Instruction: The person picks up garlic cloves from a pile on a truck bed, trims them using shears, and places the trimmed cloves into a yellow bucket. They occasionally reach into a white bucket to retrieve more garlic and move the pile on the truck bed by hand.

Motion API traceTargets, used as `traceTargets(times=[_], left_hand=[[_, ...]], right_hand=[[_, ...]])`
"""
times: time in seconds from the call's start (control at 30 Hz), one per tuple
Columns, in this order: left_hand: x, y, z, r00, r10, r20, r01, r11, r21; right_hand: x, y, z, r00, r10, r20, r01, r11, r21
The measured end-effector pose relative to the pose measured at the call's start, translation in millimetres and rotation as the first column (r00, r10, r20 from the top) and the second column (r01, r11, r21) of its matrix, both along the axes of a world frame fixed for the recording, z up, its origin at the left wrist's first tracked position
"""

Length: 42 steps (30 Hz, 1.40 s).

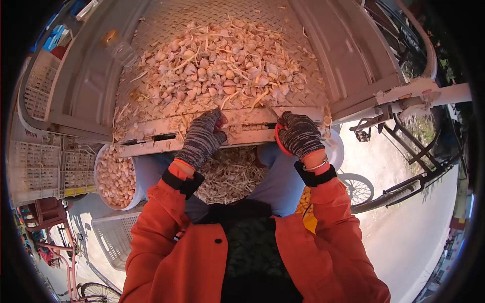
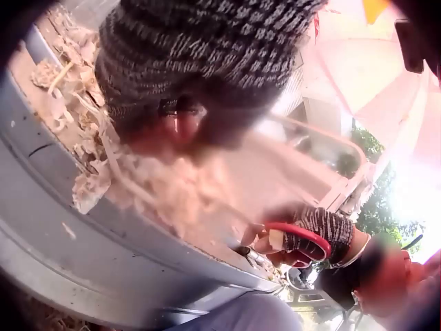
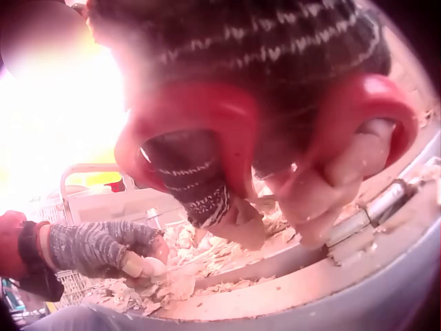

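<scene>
A large heap of garlic (image 1: 217, 70), with loose skins and dry stalks, lies on the metal cargo bed (image 1: 151, 12). At its near edge my left hand (image 1: 202, 139), in a grey knitted fingerless glove, has its fingers curled; in the right wrist view they pinch a pale piece of garlic (image 3: 155, 267). My right hand (image 1: 301, 135), gloved alike, grips red-handled scissors (image 3: 238, 114) with fingers through the loops. The scissor blades reach over the bed's edge toward the heap in the head view. Papery skins (image 2: 93, 189) cling along the ledge beside my left hand.
A white bucket (image 1: 139, 194) of garlic cloves stands at my left, another white bucket (image 1: 337, 150) at my right. Cut stalks (image 1: 232, 174) lie below between my knees. Plastic crates (image 1: 34, 169) are stacked at left; a clear jar (image 1: 124, 53) stands on the bed. A bicycle (image 1: 404, 189) is at right.
</scene>
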State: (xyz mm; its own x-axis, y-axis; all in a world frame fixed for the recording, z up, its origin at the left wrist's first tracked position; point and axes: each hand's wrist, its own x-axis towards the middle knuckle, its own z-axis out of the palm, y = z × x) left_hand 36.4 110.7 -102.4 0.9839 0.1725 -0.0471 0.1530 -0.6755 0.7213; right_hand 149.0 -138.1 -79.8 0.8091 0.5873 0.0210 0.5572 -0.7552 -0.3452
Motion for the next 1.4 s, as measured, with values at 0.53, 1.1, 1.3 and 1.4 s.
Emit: traceTargets(times=[0.53,1.1,1.3,1.4], left_hand=[[61.2,-20.3,-12.3,0.983,-0.183,0.015,0.162,0.903,0.399],[96.3,-24.0,-13.0,0.982,0.067,0.178,-0.105,0.972,0.211],[71.1,-13.3,-7.6,0.994,-0.067,0.086,0.032,0.934,0.355],[51.6,7.6,-14.5,0.991,-0.041,0.129,0.018,0.985,0.172]], right_hand=[[-11.0,17.5,-2.8,0.985,0.171,0.004,-0.171,0.985,-0.031],[31.0,30.0,4.6,0.991,-0.025,-0.130,0.021,0.999,-0.027],[38.4,34.5,10.6,0.986,0.072,-0.149,-0.078,0.996,-0.034],[31.9,33.8,16.4,0.975,0.210,-0.068,-0.211,0.978,0.004]])
